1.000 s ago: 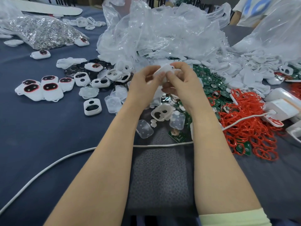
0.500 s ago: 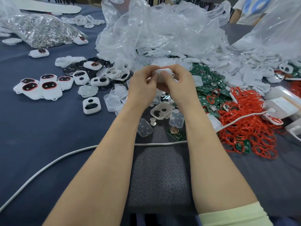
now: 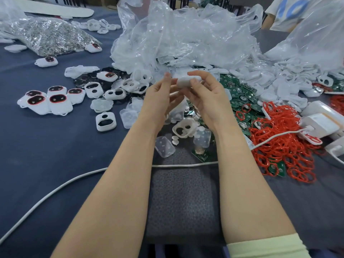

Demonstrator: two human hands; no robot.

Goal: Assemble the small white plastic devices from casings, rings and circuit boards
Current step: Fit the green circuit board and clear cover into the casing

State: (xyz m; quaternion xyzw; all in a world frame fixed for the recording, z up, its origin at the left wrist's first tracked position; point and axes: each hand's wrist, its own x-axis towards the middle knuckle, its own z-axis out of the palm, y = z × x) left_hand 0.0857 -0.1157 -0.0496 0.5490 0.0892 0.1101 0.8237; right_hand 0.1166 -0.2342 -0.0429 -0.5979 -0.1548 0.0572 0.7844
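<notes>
My right hand (image 3: pixel 205 98) holds a small white casing (image 3: pixel 187 81) between thumb and fingers, above the middle of the table. My left hand (image 3: pixel 161 97) is just left of it, fingers loosely bent, fingertips close to the casing's left end; whether they touch it I cannot tell. Below the hands lie an empty white casing (image 3: pixel 183 127) with two holes and clear plastic covers (image 3: pixel 164 147). Green circuit boards (image 3: pixel 242 101) and a heap of red rings (image 3: pixel 281 142) lie to the right. Finished devices with red rings (image 3: pixel 49 100) sit at the left.
A big heap of crumpled clear plastic bags (image 3: pixel 186 34) fills the back. A bag of metal parts (image 3: pixel 48 34) lies back left. A white cable (image 3: pixel 74 180) crosses the blue cloth under my arms. White chargers (image 3: pixel 322 123) sit at the right. Another person (image 3: pixel 286 12) sits far right.
My left hand has come off the casing and opened slightly to the left; the right hand keeps hold of it. The camera view has shifted a little.
</notes>
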